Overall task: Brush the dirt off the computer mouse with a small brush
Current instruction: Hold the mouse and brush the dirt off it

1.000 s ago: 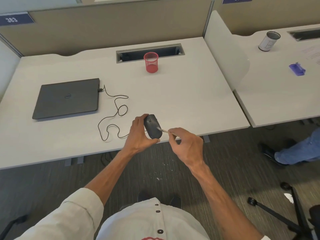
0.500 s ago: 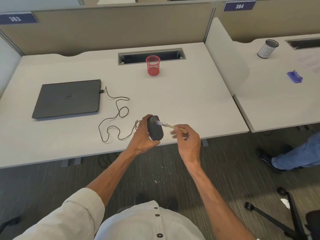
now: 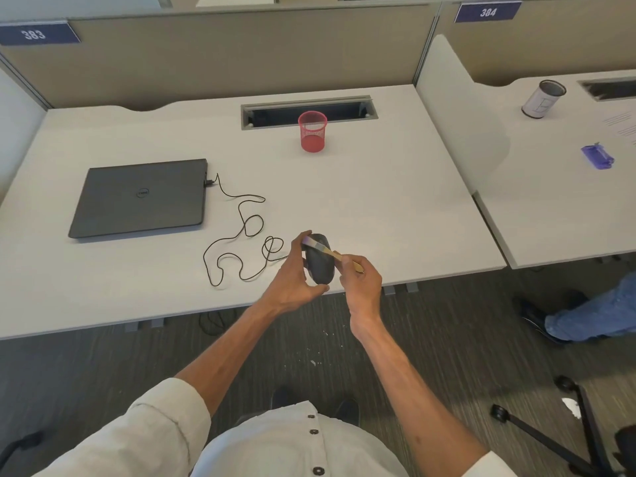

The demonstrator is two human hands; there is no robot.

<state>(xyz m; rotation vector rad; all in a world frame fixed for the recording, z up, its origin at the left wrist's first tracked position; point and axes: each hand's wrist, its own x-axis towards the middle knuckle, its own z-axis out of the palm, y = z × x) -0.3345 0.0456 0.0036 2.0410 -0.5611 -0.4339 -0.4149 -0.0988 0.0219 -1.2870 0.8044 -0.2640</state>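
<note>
A dark grey computer mouse (image 3: 320, 266) is lifted just above the front edge of the white desk (image 3: 378, 208). My left hand (image 3: 292, 280) grips it from the left, thumb under its near end. My right hand (image 3: 361, 284) pinches the wooden handle of a small brush (image 3: 327, 251). The pale bristles lie across the far end of the mouse, close to my left fingertips. The mouse's black cable (image 3: 241, 242) runs in loops over the desk to a closed laptop (image 3: 141, 197).
A red mesh cup (image 3: 312, 131) stands near the cable slot (image 3: 309, 111) at the back. A divider panel (image 3: 457, 125) separates the right desk, which bears a tin (image 3: 542, 99) and a purple object (image 3: 597, 156). Another person's leg (image 3: 595, 318) and a chair base (image 3: 550, 435) are at the right.
The brush tip has swept from the mouse's near right side up and across to its far left end. My left hand keeps holding the mouse.
</note>
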